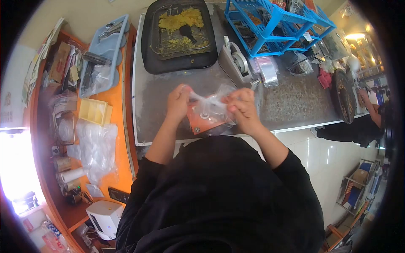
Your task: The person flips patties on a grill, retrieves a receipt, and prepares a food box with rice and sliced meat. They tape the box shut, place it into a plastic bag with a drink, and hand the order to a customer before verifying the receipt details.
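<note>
A clear plastic bag (216, 105) with an orange-red box-like item (201, 121) inside lies at the near edge of the grey table. My left hand (179, 101) is closed on the bag's left upper side. On the other side, my right hand (243, 107) pinches the bag's gathered plastic. Between the two hands the film is stretched and twisted. Just beyond my right hand stands a grey tape dispenser (236, 63) with a roll of tape in it.
Behind lies a black tray (152, 59) with yellow crumbs and a dark scoop (187, 33). Blue baskets (270, 36) and plastic packets (266, 69) stand back right. At left, an orange counter (122, 122) bears plastic bags (97, 145) and a blue tray (107, 57). Another person (363, 126) is far right.
</note>
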The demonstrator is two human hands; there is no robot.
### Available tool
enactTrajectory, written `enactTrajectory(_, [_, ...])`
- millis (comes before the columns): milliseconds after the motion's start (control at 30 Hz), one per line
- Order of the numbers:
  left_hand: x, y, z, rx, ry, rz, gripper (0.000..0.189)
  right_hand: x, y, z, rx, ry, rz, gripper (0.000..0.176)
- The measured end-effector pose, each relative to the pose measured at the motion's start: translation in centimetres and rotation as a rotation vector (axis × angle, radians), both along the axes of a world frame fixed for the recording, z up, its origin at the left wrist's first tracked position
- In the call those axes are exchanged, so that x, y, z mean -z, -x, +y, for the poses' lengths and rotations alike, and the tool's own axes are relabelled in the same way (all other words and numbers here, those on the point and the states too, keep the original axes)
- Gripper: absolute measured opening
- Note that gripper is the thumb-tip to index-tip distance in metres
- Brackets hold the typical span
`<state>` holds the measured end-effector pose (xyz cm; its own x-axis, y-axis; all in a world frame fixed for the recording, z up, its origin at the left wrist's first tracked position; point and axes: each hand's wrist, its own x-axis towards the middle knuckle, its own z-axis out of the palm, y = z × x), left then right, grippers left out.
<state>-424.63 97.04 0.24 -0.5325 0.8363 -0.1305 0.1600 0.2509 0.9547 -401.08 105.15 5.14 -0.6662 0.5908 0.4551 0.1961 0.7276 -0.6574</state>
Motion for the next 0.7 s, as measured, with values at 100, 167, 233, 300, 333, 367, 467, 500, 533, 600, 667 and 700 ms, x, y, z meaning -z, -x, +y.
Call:
enactTrajectory(100, [4.8,1.8,-0.9,-0.115,0.057,0.183,0.024,6.6,-5.0,0.4,0.003,0.268,-0.061,0.028])
enactTrajectory(167, [2.2,1.5,-1.8,-0.079,0.267,-0.092,0.027,7.7,-5.5,1.1,-0.023,0.507,0.035,0.028])
enactTrajectory(233, [5.3,3.0,-4.5,-0.108,-0.002,-0.212,0.039,6.2,-5.7,0.8,-0.062,0.806,0.241,0.030])
enactTrajectory(300, [6.6,3.5,-5.7,-0.009,-0.121,-0.076,0.055,5.2,-5.7,1.0,-0.041,1.013,0.336,0.042])
enactTrajectory(333, [6.8,2.4,-8.1,0.104,-0.080,0.103,0.064,5.4,-6.1,0.7,-0.041,1.017,0.312,0.048])
enactTrajectory(367, [6.8,1.5,-9.7,0.215,-0.037,0.281,0.073,5.8,-6.5,0.5,-0.041,1.022,0.287,0.055])
enactTrajectory(467, [6.1,-1.8,-9.8,0.245,0.025,0.534,0.075,10.2,-5.7,-0.8,-0.012,0.603,0.019,0.073])
enactTrajectory(500, [6.5,-2.8,-9.5,0.129,0.074,0.475,0.067,10.9,-5.2,-1.7,0.005,0.451,-0.090,0.077])
enactTrajectory(533, [6.9,-3.5,-8.8,0.013,0.122,0.417,0.058,11.9,-4.7,-2.5,0.127,0.717,-0.073,0.068])
enactTrajectory(600, [6.8,-3.7,-8.2,-0.121,0.115,0.350,0.041,13.1,-3.8,-2.5,0.276,0.583,-0.098,0.054])
enactTrajectory(667, [6.2,-3.4,-8.1,-0.159,0.022,0.323,0.024,13.6,-3.7,-2.3,0.391,0.529,-0.120,0.038])
enactTrajectory(700, [5.7,-3.3,-8.1,-0.123,-0.015,0.374,0.019,13.1,-3.7,-2.6,0.431,0.549,-0.133,0.029])
